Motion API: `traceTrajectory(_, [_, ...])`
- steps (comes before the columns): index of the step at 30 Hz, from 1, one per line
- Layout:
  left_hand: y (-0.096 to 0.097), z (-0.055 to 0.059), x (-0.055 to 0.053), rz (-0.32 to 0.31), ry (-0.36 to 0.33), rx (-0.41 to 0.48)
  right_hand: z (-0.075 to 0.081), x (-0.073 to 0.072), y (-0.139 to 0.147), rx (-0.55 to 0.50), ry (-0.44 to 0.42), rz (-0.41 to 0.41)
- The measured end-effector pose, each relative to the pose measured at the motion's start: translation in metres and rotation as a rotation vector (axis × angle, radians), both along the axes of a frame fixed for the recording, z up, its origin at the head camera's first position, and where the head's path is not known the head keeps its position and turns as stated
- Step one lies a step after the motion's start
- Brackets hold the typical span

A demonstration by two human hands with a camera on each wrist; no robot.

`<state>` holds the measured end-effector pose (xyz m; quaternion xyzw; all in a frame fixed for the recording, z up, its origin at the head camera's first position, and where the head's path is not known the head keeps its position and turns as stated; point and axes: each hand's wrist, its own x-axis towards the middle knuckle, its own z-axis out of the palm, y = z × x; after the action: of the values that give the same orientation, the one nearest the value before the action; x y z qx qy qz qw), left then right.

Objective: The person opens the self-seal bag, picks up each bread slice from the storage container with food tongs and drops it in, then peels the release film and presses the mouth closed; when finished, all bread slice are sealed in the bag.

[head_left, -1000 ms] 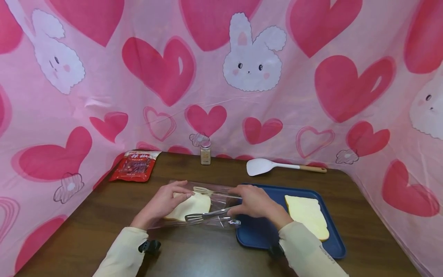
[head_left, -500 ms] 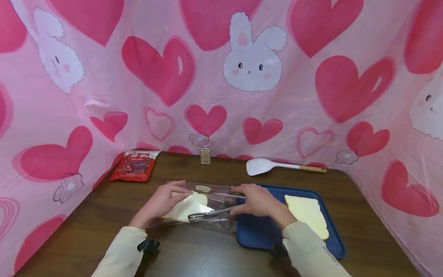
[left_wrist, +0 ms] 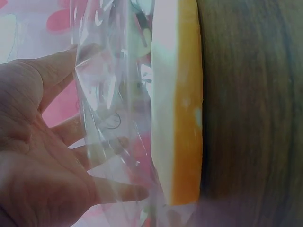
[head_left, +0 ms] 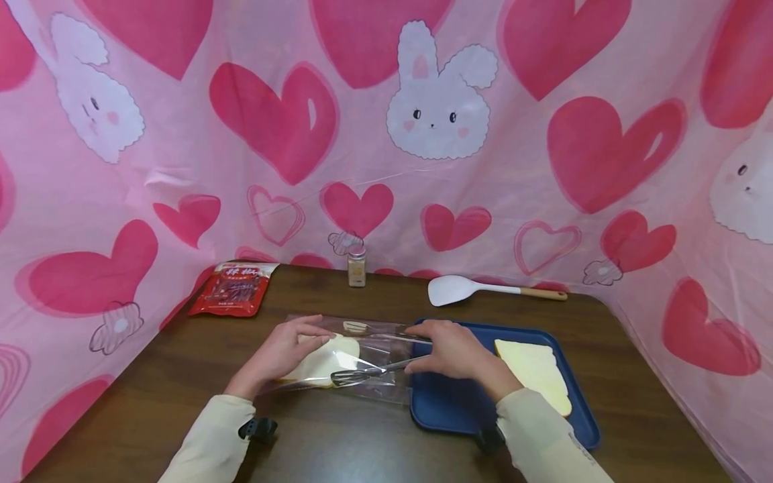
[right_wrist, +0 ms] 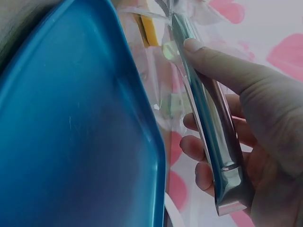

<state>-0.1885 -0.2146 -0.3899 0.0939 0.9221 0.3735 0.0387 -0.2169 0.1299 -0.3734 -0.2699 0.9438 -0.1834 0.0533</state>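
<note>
A clear plastic bag (head_left: 386,349) lies on the table with a slice of bread (head_left: 326,359) in its left part. In the left wrist view the slice's orange-brown crust (left_wrist: 187,104) faces the camera. My left hand (head_left: 284,352) is at the bag's left end, its spread fingers seen through the film in the left wrist view. My right hand (head_left: 449,349) grips metal tongs (right_wrist: 213,123) at the bag's right end. The two slotted heads of the tongs stand apart; one overlaps the bread, the other is near its far edge.
To the right is a blue tray (head_left: 447,409) bearing another bread slice (head_left: 534,376). Along the back lie a red packet (head_left: 232,292), a small seasoning jar (head_left: 357,268) and a white spatula (head_left: 453,290) with a wooden handle. A pink heart-patterned cloth (head_left: 362,147) walls the table.
My right hand has shifted slightly right, and the tongs' heads have drawn a little to the right over the bread. The film has shifted around them. My left hand has barely moved.
</note>
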Motion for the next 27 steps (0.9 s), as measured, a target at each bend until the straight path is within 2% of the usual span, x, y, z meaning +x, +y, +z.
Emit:
traceTrajectory(3, [0.0,-0.001,0.0,0.009,-0.023,0.01,0.001,0.002,0.007,0.007,-0.017,-0.045])
traceTrajectory(9, [-0.003,0.0,-0.001,0.0,0.011,0.011,0.005,0.005,0.027,0.025,0.001,-0.09])
traceTrajectory(14, [-0.005,-0.001,-0.003,0.011,0.002,0.012,0.01,0.01,0.045,0.041,0.012,-0.122])
traceTrajectory(21, [-0.006,-0.002,-0.003,0.009,-0.003,0.017,0.017,0.029,0.08,0.054,0.01,-0.182])
traceTrajectory(27, [-0.006,-0.003,-0.003,-0.01,0.033,0.005,0.019,0.052,0.112,0.053,0.087,-0.246])
